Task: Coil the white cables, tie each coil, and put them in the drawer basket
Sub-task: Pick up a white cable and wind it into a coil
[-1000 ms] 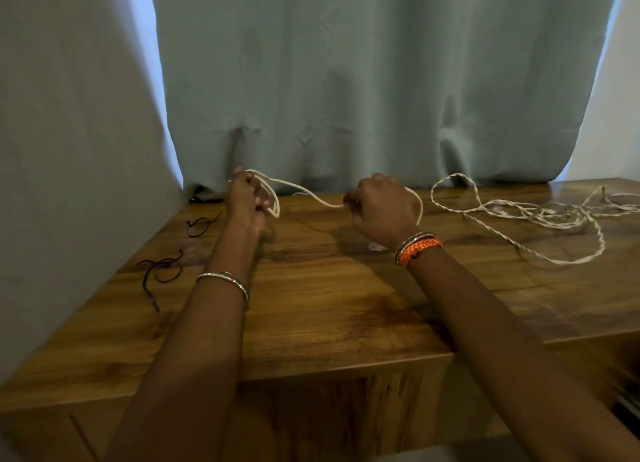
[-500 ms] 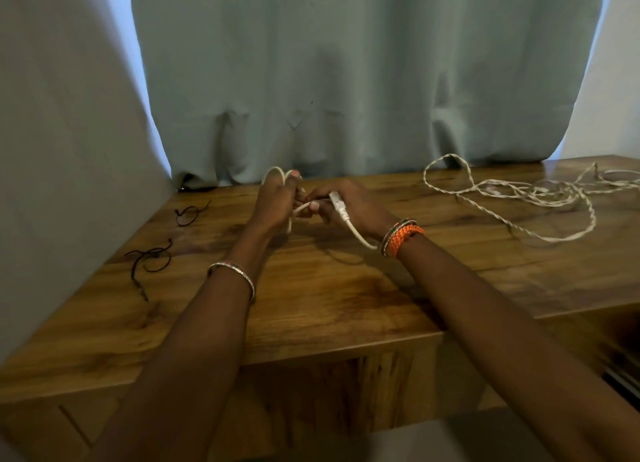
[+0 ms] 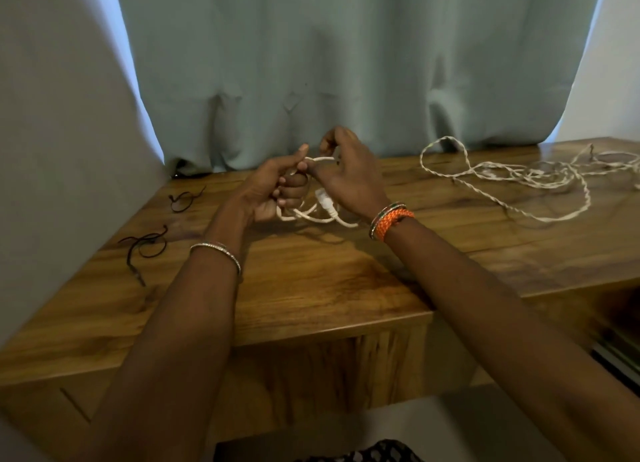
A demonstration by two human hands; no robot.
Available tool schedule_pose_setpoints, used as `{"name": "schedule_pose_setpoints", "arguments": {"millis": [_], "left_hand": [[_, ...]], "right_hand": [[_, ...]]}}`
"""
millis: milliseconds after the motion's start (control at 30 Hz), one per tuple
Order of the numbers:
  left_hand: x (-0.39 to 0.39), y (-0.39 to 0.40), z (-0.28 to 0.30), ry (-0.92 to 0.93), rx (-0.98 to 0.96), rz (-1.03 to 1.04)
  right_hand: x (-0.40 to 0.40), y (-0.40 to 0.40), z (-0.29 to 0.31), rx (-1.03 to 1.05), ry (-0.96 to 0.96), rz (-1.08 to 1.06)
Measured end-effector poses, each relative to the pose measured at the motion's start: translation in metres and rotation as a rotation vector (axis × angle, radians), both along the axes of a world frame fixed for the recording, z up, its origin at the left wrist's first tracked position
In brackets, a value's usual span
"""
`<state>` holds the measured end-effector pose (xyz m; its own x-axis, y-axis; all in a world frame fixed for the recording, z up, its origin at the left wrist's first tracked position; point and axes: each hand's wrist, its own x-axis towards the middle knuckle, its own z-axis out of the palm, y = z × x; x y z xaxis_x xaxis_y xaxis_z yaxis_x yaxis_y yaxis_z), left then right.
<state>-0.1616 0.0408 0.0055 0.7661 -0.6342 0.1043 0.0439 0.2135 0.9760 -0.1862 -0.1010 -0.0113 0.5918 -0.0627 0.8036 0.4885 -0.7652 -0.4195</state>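
Note:
My left hand grips a small coil of smooth white cable above the middle of the wooden tabletop. Loops of the coil hang below my fingers, and a white plug end dangles under my right palm. My right hand pinches a strand of the same cable at the top of the coil, close against my left thumb. A second, twisted white cable lies loose and tangled on the tabletop at the right. The drawer basket is not in view.
Two dark ties lie on the left of the tabletop: one near the wall, one closer to me. A pale green curtain hangs behind the table. A wall stands at the left. The table's front edge is below my forearms.
My hands came together from apart. The stretched length of smooth cable is now gathered into a coil in my left hand, and my right hand has risen to the coil's top.

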Motion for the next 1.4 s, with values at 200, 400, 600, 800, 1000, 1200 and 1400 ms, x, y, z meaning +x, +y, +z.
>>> {"name": "schedule_pose_setpoints", "arguments": {"millis": [200, 400, 600, 800, 1000, 1200, 1400], "left_hand": [[-0.007, 0.007, 0.01, 0.054, -0.254, 0.005], [-0.012, 0.003, 0.013, 0.104, -0.326, -0.121], [-0.015, -0.025, 0.008, 0.194, -0.402, -0.022], [-0.021, -0.037, 0.01, 0.076, -0.319, 0.06], [-0.015, -0.058, 0.0, -0.092, -0.244, 0.535], [-0.005, -0.032, 0.002, 0.135, -0.198, 0.557], [0.003, -0.007, 0.006, 0.157, 0.055, 0.44]], "right_hand": [[-0.001, 0.008, 0.0, 0.278, 0.274, 0.458], [-0.005, 0.008, 0.006, 0.338, 0.235, 0.531], [0.018, 0.01, 0.002, 0.641, 0.163, 0.354], [0.02, 0.006, 0.002, 0.669, 0.064, 0.101], [0.018, 0.007, -0.001, 0.569, 0.077, 0.033], [0.015, 0.016, -0.008, 0.306, 0.091, 0.107], [0.011, 0.014, -0.007, 0.165, 0.024, 0.087]]}}
